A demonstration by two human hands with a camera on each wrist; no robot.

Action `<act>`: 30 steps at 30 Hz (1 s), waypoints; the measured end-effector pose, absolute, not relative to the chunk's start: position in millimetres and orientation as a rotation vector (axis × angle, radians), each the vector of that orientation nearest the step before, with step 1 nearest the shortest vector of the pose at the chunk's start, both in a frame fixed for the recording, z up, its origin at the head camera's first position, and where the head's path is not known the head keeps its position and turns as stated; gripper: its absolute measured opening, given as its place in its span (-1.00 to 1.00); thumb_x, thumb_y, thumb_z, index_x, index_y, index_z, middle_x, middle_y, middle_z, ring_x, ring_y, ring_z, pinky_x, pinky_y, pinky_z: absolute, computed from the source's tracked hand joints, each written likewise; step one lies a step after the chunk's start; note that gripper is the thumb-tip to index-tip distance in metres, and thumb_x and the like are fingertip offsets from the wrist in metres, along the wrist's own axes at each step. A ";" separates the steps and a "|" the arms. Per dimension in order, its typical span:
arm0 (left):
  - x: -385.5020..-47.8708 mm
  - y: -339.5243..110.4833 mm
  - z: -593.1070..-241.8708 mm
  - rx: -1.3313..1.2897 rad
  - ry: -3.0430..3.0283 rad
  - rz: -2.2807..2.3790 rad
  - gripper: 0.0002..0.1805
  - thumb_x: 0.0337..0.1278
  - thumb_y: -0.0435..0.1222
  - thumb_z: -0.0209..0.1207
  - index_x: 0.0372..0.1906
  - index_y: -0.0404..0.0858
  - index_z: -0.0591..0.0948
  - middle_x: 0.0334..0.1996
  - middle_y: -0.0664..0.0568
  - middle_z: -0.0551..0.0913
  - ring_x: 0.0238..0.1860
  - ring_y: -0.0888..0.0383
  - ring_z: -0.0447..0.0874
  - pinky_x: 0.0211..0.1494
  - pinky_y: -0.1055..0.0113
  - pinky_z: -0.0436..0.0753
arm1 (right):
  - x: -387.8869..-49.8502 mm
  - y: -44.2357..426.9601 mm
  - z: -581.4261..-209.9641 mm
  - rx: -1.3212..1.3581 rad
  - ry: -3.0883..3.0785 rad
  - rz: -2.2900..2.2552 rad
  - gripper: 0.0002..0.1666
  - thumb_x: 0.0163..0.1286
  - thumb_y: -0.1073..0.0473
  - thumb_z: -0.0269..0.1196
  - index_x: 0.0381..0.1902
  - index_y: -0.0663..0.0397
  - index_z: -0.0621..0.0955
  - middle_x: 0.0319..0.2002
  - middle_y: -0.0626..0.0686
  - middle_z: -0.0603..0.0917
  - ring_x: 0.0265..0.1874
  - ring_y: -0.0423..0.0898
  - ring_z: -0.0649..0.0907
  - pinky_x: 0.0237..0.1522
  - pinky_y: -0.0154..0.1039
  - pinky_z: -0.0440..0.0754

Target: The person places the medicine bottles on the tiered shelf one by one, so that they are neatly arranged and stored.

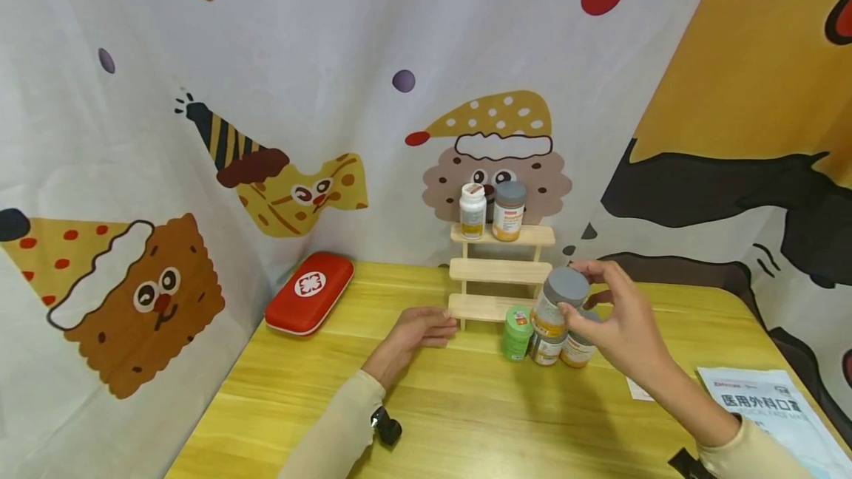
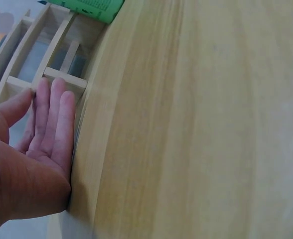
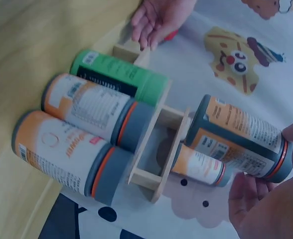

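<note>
My right hand (image 1: 622,320) grips a grey-lidded bottle (image 1: 558,301) near its lid, holding it above the front bottles; the right wrist view shows this bottle (image 3: 238,137) lifted beside the shelf. My left hand (image 1: 418,331) touches the left end of the wooden shelf (image 1: 501,270) with fingers extended; the left wrist view shows the hand (image 2: 42,144) against the shelf's side (image 2: 62,74). A white bottle (image 1: 473,211) and a grey-lidded bottle (image 1: 509,211) stand on the top tier. On the table before the shelf stand a green bottle (image 1: 516,334) and two grey-lidded bottles (image 3: 91,107) (image 3: 69,154).
A red case (image 1: 310,293) lies at the table's back left. At the right are a face mask packet (image 1: 772,412) and a small white paper (image 1: 639,389), partly hidden by my right forearm. A patterned cloth (image 1: 373,35) hangs behind the table (image 1: 426,405).
</note>
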State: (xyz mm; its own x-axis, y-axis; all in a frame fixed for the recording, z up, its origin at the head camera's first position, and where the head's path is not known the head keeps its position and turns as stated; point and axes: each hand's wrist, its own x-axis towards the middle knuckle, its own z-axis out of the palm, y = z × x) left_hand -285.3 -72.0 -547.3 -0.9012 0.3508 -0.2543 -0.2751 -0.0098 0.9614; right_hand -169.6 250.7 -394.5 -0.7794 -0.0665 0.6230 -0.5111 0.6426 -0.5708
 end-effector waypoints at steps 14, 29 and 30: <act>-284.5 -72.7 -545.6 0.049 1.811 1.993 -0.55 0.48 -0.21 0.28 0.27 -0.43 0.63 0.05 -0.18 0.83 0.05 0.03 0.87 0.08 0.19 0.87 | -228.1 259.8 -381.4 0.243 -2.269 1.158 -0.36 0.35 0.23 0.49 0.36 0.11 0.59 0.12 0.14 0.66 -0.23 -0.56 0.62 -0.26 -0.71 0.62; -282.2 -71.5 -544.8 0.027 1.809 1.984 -0.57 0.48 -0.22 0.29 0.26 -0.40 0.64 0.05 -0.15 0.84 0.04 0.06 0.87 0.08 0.20 0.86 | -277.4 259.6 -373.2 0.100 -2.270 1.114 -0.38 0.37 0.08 0.49 0.34 0.11 0.62 0.13 0.18 0.68 -0.11 -0.42 0.66 -0.22 -0.81 0.54; -282.0 -71.7 -544.7 0.026 1.810 1.986 -0.57 0.48 -0.22 0.29 0.26 -0.41 0.64 0.05 -0.16 0.84 0.04 0.06 0.87 0.08 0.20 0.86 | -280.8 258.9 -373.4 0.096 -2.263 1.121 -0.38 0.37 0.09 0.49 0.34 0.12 0.62 0.14 0.17 0.67 -0.05 -0.30 0.69 -0.21 -0.82 0.54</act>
State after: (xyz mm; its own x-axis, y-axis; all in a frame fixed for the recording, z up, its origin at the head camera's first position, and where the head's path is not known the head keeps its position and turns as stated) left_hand -282.0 -71.7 -544.7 -0.8984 0.3367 -0.2821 -0.3121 -0.0372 0.9493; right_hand -280.8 258.9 -373.4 -0.8145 0.1942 0.5467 -0.3174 0.6396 -0.7001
